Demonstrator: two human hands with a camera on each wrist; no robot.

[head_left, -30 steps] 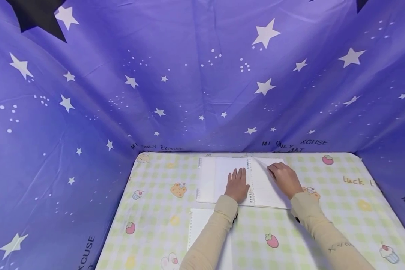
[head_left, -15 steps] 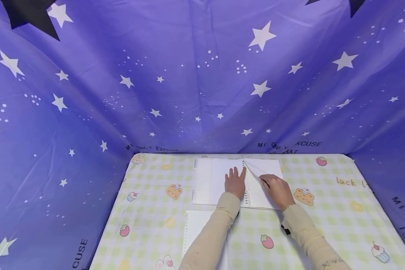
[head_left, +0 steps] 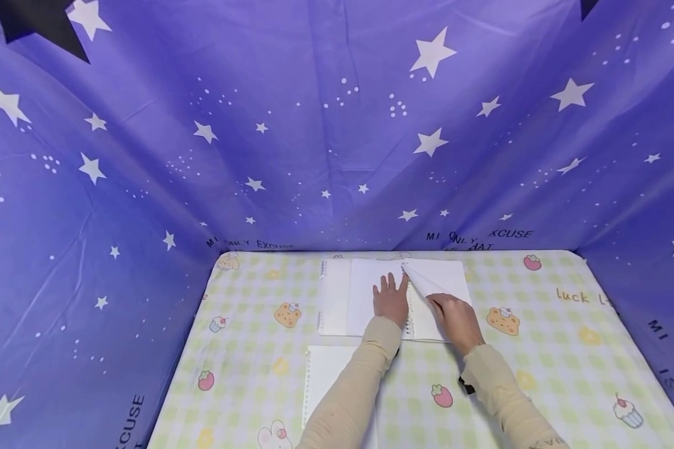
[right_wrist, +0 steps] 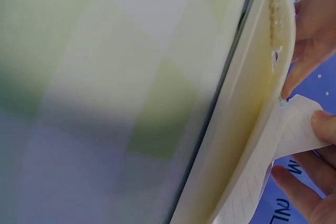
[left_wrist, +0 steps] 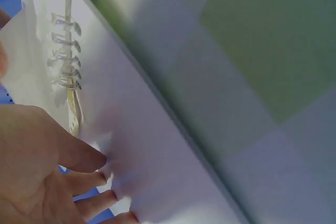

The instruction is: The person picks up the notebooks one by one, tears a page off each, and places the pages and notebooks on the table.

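Observation:
A spiral notebook (head_left: 452, 280) lies spread flat on the cloth. My left hand (head_left: 391, 305) rests on its left page with fingers spread, index finger right at the spiral binding (left_wrist: 65, 59). My right hand (head_left: 457, 321) pinches a lined page (right_wrist: 300, 127) between thumb and fingers. That page is lifted and folded diagonally from the top of the binding, over the right half. In the right wrist view, the fingers of the left hand (right_wrist: 315, 30) are close to the page's bound side. Part of the binding is hidden behind the left hand.
Below the notebook, a loose white sheet (head_left: 324, 377) with a perforated left edge lies partly under the left forearm. A green-and-white checked cloth (head_left: 247, 374) covers the table. A purple star-patterned curtain (head_left: 292, 156) hangs behind and at both sides.
My right hand has drawn the page leftward and toward me, closer to the binding, so it now folds diagonally. My left hand has shifted slightly, its index finger now at the binding.

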